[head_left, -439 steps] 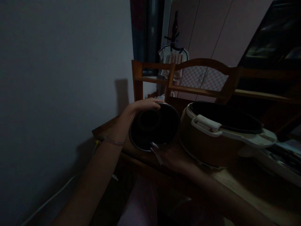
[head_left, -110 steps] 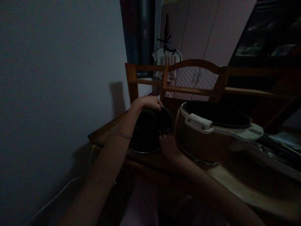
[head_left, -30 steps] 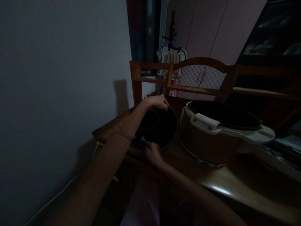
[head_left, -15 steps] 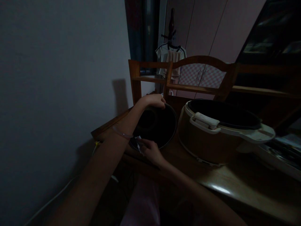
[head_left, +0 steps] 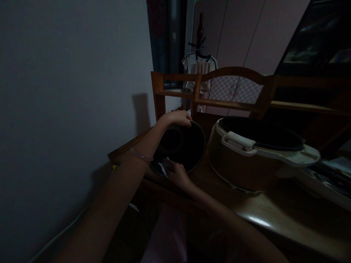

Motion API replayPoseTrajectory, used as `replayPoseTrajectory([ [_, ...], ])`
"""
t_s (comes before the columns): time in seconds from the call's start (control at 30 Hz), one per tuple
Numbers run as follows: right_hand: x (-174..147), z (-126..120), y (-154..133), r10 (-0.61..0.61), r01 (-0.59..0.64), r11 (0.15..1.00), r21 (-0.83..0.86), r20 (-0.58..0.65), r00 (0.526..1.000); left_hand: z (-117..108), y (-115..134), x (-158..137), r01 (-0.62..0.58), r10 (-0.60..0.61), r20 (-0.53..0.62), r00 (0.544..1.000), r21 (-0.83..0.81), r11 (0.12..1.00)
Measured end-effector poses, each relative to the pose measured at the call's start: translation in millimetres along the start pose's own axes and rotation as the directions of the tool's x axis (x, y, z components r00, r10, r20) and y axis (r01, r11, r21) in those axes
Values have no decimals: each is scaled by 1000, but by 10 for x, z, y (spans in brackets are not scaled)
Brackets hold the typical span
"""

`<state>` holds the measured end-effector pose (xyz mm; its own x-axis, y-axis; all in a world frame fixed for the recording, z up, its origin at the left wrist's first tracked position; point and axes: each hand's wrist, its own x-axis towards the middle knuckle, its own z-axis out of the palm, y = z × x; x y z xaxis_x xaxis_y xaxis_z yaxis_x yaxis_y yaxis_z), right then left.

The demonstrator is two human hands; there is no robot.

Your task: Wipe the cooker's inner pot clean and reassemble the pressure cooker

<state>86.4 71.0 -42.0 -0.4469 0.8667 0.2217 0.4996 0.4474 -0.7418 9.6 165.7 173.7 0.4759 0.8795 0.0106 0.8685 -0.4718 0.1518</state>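
Note:
A dark round inner pot (head_left: 189, 146) is tilted on the wooden desk, its opening facing me. My left hand (head_left: 179, 117) grips the pot's far upper rim, fingers curled over the edge. Inside the near lower rim, my right hand (head_left: 177, 174) is closed on a crumpled white tissue (head_left: 163, 168), pressed at the pot's wall. A clear bracelet circles my left wrist. To the right stands a rice cooker body (head_left: 246, 164) with a pale rim and handle; its inside is dark and hard to make out.
The wooden desk (head_left: 285, 219) has a raised shelf frame (head_left: 233, 104) along its back. A white wall (head_left: 82, 73) rises close on the left. A pale tray (head_left: 323, 188) with dark items lies at the right. A white cable (head_left: 60, 233) hangs at lower left.
My right hand has moved slightly with the tissue along the pot's near lower edge. My left hand keeps its hold on the rim.

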Motion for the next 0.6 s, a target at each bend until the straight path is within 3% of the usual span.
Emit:
replayPoseTrajectory([
  [0.6,-28,70,97,-48,49,964,-262,10,999,20,19,59,2,-2,-9,1000,20,1000],
])
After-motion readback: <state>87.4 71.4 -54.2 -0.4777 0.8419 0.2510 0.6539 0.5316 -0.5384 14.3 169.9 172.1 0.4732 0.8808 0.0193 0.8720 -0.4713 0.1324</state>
